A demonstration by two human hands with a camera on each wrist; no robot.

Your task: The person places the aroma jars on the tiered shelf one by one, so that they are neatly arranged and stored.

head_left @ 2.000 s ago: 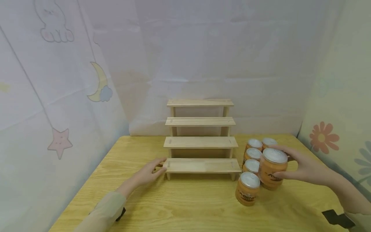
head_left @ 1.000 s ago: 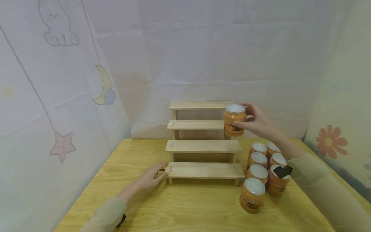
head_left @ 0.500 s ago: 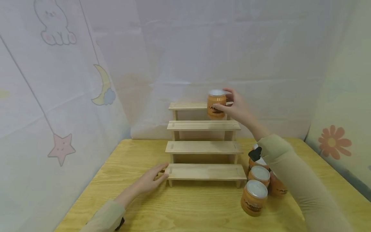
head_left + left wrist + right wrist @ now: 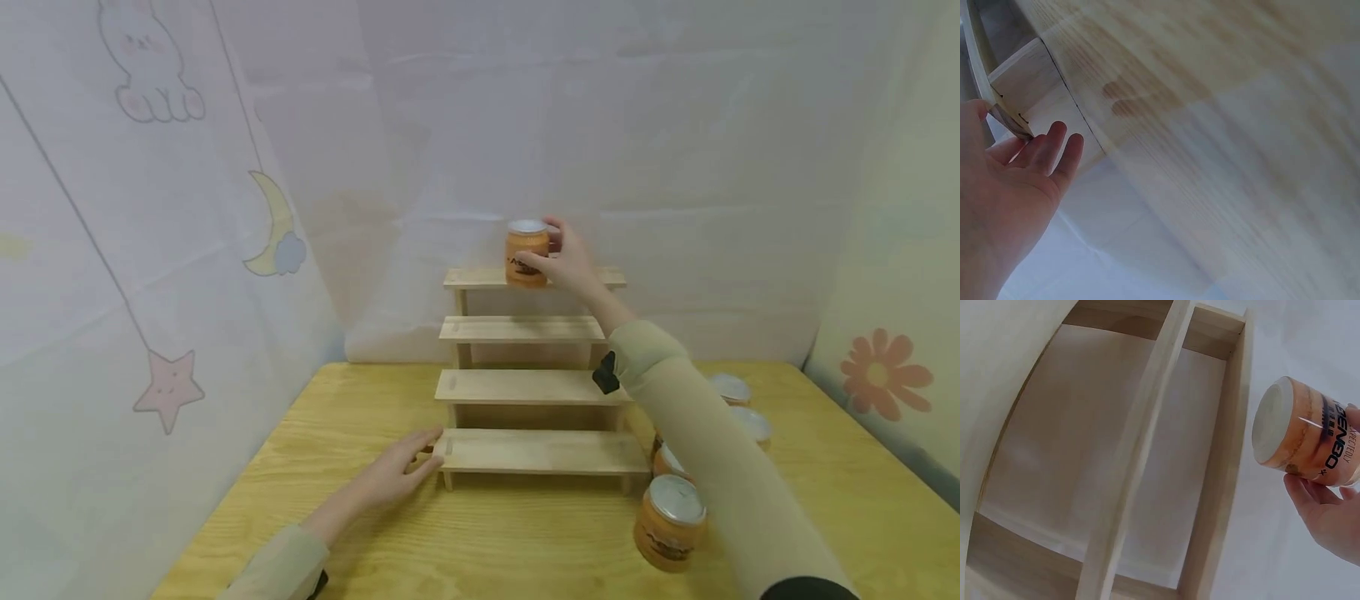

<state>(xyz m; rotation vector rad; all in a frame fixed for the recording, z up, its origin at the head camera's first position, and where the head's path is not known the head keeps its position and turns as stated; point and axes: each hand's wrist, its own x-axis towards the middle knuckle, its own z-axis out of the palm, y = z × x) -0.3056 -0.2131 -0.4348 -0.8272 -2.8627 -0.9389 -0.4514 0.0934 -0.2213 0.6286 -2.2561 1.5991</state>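
Observation:
A four-step wooden display rack (image 4: 540, 451) stands at the middle of the table. My left hand (image 4: 386, 473) holds the left end of its lowest step, thumb toward the front corner and fingers toward the back. The left wrist view shows that hand (image 4: 1019, 194) at the board's end, its outer fingers loosely raised. High at the back, my right hand (image 4: 567, 265) grips an orange can (image 4: 524, 243) with a silver lid and dark lettering, thumb across its front. It overlaps the top step (image 4: 476, 277) in the head view; the right wrist view shows a gap between the can's pale base (image 4: 1271, 422) and the rack.
Several more orange cans stand to the right of the rack, partly hidden by my right sleeve (image 4: 697, 417); the nearest can (image 4: 671, 525) is in front. A white cloth wall (image 4: 420, 183) rises behind the table (image 4: 480, 542), with patterned cloth at both sides.
My right hand took the can from the group on the right, lifted it, and carried it left and back to the height of the top step. My left hand has stayed at the rack.

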